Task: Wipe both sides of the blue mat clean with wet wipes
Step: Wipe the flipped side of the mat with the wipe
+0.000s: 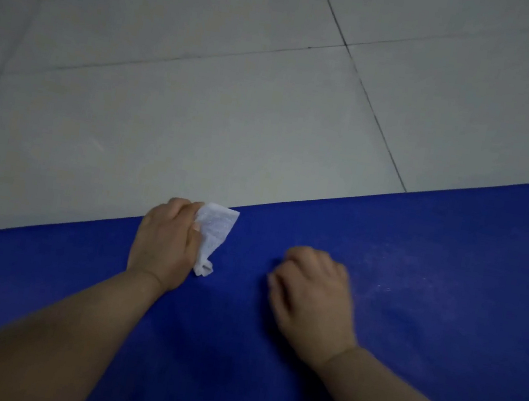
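The blue mat (416, 274) lies flat on the floor and fills the lower part of the view, its far edge running from lower left to upper right. My left hand (164, 243) holds a crumpled white wet wipe (213, 237) against the mat close to that far edge. The wipe sticks out to the right of the fingers. My right hand (311, 293) rests on the mat a little to the right, its fingers curled under with nothing in them. Faint pale smudges show on the mat to the right of that hand.
Pale grey floor tiles (204, 88) with dark grout lines stretch beyond the mat's far edge. No other objects are in view.
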The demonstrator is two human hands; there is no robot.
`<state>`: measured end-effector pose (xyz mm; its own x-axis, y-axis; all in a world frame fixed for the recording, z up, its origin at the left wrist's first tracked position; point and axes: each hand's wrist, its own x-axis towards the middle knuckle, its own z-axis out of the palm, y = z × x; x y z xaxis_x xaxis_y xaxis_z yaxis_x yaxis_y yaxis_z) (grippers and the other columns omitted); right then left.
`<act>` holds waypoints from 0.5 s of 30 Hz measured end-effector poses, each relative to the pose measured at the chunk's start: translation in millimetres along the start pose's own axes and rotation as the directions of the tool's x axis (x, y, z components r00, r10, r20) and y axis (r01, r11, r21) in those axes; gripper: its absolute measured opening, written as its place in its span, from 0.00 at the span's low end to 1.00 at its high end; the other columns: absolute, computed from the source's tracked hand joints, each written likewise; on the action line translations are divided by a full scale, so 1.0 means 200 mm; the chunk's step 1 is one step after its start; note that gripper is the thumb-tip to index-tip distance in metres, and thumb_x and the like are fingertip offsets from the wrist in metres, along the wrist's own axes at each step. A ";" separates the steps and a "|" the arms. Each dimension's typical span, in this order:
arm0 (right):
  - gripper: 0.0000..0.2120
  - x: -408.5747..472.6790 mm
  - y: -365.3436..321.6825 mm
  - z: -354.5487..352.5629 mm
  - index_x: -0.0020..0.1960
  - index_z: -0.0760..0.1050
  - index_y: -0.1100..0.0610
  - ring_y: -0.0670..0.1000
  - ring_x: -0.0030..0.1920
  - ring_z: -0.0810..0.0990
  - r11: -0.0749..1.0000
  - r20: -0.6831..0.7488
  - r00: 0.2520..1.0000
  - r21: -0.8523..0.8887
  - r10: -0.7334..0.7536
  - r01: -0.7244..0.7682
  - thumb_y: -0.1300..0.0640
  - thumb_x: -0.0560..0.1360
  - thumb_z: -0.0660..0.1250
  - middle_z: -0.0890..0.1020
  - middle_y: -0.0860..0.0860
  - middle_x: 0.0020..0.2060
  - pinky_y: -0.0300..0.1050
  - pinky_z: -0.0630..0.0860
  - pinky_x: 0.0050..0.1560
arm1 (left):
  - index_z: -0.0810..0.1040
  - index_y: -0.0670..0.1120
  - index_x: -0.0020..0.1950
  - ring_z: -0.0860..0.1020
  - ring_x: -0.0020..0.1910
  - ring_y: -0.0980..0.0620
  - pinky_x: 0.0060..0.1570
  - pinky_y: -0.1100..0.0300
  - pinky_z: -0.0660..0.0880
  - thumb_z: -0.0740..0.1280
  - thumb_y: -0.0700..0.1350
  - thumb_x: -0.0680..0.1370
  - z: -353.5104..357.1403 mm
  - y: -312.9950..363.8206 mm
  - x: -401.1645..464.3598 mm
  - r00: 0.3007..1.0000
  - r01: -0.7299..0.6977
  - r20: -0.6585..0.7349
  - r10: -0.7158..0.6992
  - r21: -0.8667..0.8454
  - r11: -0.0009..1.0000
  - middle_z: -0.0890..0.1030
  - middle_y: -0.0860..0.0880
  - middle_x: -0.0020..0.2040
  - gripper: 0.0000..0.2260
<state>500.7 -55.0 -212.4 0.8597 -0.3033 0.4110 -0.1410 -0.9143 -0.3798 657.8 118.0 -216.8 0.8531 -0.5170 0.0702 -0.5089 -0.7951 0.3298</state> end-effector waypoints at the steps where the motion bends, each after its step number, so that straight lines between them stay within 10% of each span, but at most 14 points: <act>1: 0.11 -0.01 -0.13 0.06 0.37 0.75 0.54 0.51 0.39 0.72 0.998 0.038 0.999 0.060 0.028 -0.031 0.52 0.74 0.58 0.76 0.49 0.41 0.45 0.63 0.40 | 0.78 0.41 0.60 0.76 0.49 0.44 0.52 0.50 0.73 0.60 0.47 0.74 0.00 -0.01 0.01 1.000 0.001 0.015 -0.001 0.017 1.000 0.78 0.44 0.54 0.18; 7: 0.12 -0.01 -0.37 0.26 0.34 0.70 0.51 0.48 0.35 0.70 0.976 0.113 0.972 -0.091 0.206 -0.197 0.50 0.73 0.54 0.71 0.46 0.35 0.44 0.68 0.37 | 0.74 0.47 0.68 0.76 0.55 0.45 0.65 0.41 0.66 0.76 0.48 0.68 -0.01 -0.02 0.01 0.988 -0.091 0.131 0.078 0.101 0.991 0.77 0.47 0.57 0.30; 10: 0.12 0.00 -0.39 0.26 0.36 0.72 0.51 0.48 0.36 0.70 0.974 0.139 0.972 -0.151 0.189 -0.168 0.49 0.73 0.53 0.72 0.47 0.35 0.45 0.68 0.38 | 0.74 0.47 0.68 0.74 0.57 0.47 0.72 0.42 0.54 0.61 0.50 0.79 -0.03 0.09 0.03 0.993 -0.073 0.109 0.051 0.210 0.975 0.76 0.48 0.57 0.18; 15: 0.13 0.01 -0.39 0.26 0.37 0.73 0.51 0.49 0.36 0.69 0.970 0.138 0.973 -0.183 0.184 -0.158 0.49 0.73 0.53 0.72 0.47 0.36 0.45 0.68 0.38 | 0.72 0.46 0.63 0.72 0.53 0.49 0.64 0.49 0.65 0.47 0.57 0.80 -0.01 0.17 0.07 0.989 -0.045 0.145 0.008 0.251 0.967 0.73 0.48 0.56 0.23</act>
<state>538.6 30.4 -225.2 0.8786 -0.4263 0.2153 -0.3623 -0.8886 -0.2813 653.0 84.9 -203.9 0.8231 -0.5641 -0.0647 -0.5593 -0.8252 0.0792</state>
